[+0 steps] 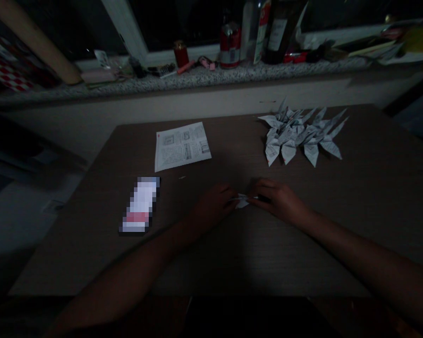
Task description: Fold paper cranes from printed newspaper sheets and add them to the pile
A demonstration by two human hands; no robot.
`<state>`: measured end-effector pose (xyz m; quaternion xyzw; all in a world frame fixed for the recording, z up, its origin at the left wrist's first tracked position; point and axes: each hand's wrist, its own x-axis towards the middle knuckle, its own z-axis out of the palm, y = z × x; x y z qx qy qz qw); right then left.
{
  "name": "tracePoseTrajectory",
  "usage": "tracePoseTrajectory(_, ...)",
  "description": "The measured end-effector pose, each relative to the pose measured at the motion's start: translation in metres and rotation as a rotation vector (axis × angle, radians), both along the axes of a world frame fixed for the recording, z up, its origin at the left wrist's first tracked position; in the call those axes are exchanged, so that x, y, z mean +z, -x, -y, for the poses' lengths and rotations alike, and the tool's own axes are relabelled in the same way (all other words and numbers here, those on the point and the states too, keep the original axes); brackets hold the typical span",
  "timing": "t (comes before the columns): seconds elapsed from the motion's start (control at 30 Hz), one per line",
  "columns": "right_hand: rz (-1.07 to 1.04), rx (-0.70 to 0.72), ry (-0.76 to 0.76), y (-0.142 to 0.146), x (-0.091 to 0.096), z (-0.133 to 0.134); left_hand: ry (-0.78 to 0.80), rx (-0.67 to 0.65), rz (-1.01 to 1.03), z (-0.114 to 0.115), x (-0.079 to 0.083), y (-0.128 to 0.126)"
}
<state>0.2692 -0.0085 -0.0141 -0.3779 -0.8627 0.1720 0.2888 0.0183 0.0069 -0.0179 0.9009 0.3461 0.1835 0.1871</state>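
Observation:
My left hand [213, 204] and my right hand [278, 199] meet at the middle of a dark wooden table [373, 211]. Between their fingertips lies a small folded piece of paper [242, 201], pressed against the tabletop. The fingers of both hands are curled and pinched on it. Most of the paper is hidden under the fingers. A pile of several folded paper cranes [301, 136] lies at the back right of the table, well beyond my right hand.
A flat printed sheet [181, 146] lies at the back left of the table. A phone [140, 204] rests left of my left hand. Behind the table runs a stone windowsill [197, 80] with cans, bottles and small clutter. The room is dim.

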Motion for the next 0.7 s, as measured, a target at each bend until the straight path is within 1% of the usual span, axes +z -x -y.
tracePoseTrajectory(0.17, 0.038, -0.015, -0.025, -0.002, 0.000, -0.002, 0.005, 0.001, -0.017, 0.001, 0.004, -0.001)
tracePoseTrajectory(0.3, 0.036, 0.036, -0.034, -0.005, 0.001, -0.003, 0.018, 0.005, -0.014, 0.002, 0.006, -0.001)
tracePoseTrajectory(0.43, 0.087, 0.058, -0.041, -0.009, 0.001, -0.002, 0.001, 0.016, -0.027, 0.001, 0.003, -0.001)
tracePoseTrajectory(0.57, 0.124, 0.040, -0.074, -0.011, 0.001, -0.002, -0.002, 0.022, -0.019, 0.001, 0.001, 0.000)
tracePoseTrajectory(0.7, 0.159, 0.023, -0.113, -0.010, 0.002, -0.002, 0.005, 0.024, -0.007, 0.001, 0.004, -0.001)
